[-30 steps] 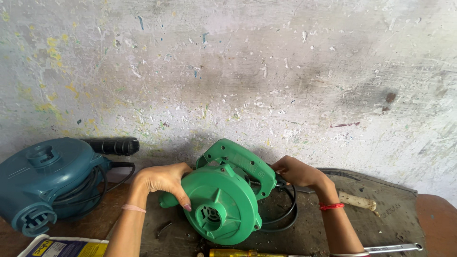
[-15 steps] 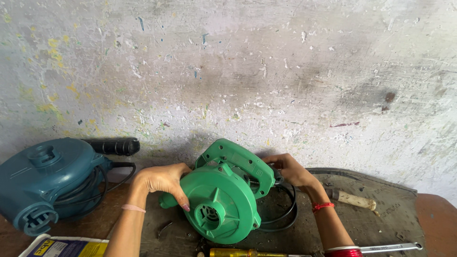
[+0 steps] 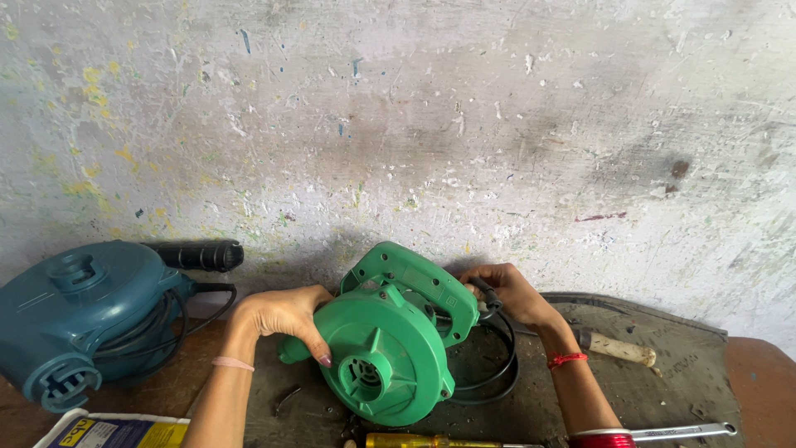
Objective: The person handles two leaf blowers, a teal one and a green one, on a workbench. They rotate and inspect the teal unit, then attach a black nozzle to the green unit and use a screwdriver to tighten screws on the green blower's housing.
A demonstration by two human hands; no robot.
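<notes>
A bright green electric blower (image 3: 390,340) stands on its side on a grey mat, its round intake facing me. My left hand (image 3: 286,315) cups the left side of its housing, fingers curled over the rim. At the rear of the green handle my right hand (image 3: 506,294) grips the black power cord (image 3: 496,365) where it leaves the body. The cord loops on the mat to the right of the blower.
A dark teal blower (image 3: 79,319) with a black nozzle lies at the left. A wooden-handled tool (image 3: 618,348) and a metal wrench (image 3: 684,431) lie at the right, a yellow-handled screwdriver (image 3: 423,440) at the front. A stained wall rises close behind.
My right hand has slid left along the handle's rear toward the cord outlet. The blower and my left hand have barely moved.
</notes>
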